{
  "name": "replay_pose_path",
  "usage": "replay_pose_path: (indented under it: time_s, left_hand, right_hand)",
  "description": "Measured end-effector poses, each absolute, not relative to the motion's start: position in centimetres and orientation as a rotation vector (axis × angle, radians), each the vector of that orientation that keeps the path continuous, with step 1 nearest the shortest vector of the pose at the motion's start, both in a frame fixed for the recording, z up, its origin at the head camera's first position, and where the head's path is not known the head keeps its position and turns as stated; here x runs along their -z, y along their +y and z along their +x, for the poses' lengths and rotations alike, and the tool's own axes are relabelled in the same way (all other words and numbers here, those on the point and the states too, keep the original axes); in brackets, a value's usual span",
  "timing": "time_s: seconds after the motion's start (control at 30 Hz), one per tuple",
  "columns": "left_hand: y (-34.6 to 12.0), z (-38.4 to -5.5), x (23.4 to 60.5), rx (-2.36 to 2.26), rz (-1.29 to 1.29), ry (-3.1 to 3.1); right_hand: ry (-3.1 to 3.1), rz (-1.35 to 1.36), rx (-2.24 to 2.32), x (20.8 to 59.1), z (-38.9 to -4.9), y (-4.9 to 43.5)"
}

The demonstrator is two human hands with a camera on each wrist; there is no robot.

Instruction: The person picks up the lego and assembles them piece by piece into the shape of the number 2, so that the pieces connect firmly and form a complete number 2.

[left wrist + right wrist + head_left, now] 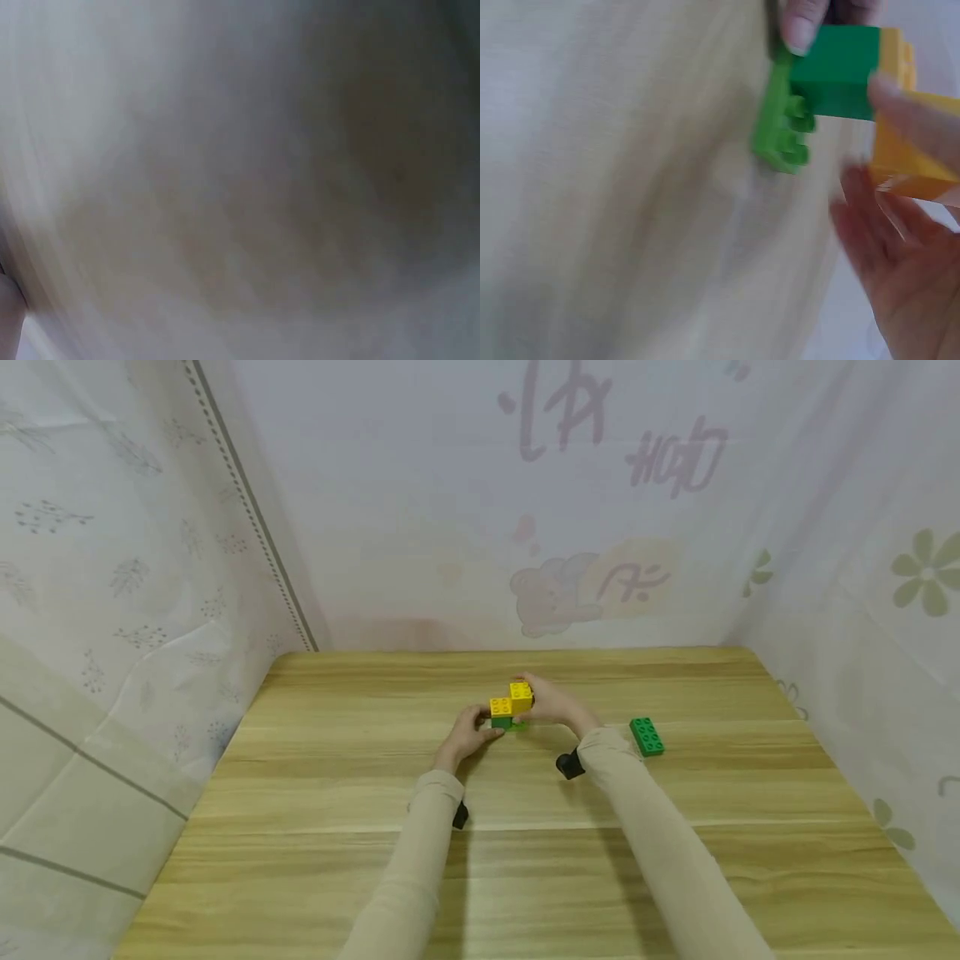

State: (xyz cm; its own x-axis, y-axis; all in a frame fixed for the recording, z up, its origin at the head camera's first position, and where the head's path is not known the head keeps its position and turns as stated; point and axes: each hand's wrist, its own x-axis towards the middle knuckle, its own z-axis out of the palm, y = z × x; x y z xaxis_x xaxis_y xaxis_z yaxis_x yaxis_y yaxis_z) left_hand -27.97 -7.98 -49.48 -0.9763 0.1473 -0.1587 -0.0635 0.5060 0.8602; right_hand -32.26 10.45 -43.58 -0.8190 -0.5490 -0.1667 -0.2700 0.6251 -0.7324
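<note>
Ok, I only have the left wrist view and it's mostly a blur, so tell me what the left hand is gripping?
Observer: The left hand grips a dark green plastic brick, seen clearly from the right wrist.
Operator: Got it. And the other one?
Observer: The right hand holds a yellow plastic brick.
Operator: Anything lying apart from those?
Observer: Yes, the head view shows a rectangular green plastic brick with eight studs on the wood-grain table, off to the right.
</note>
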Motion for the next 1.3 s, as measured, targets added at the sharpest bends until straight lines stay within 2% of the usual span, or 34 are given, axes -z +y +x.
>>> replay_pose_path:
  time_s: [0.23,0.67,0.97,1.3]
  left_hand:
    - [-7.9,-27.6,49.6,-1.435,0.074,2.551]
    - [-7.8,-27.3,49.9,-1.473,0.123,2.554]
    - [-8.1,-27.7,49.5,-1.517,0.136,2.559]
    - [-8.0,-27.9,49.2,-1.496,0.139,2.54]
  right_hand:
    - [2.514,-0.597,1.24,45.0,-31.2,11.4]
    - [2.649,-0.51,1.232,45.6,-29.1,14.6]
    - [2.908,-0.206,1.015,45.8,-27.3,19.0]
    - [2.914,0.218,1.053,46.5,-26.0,23.3]
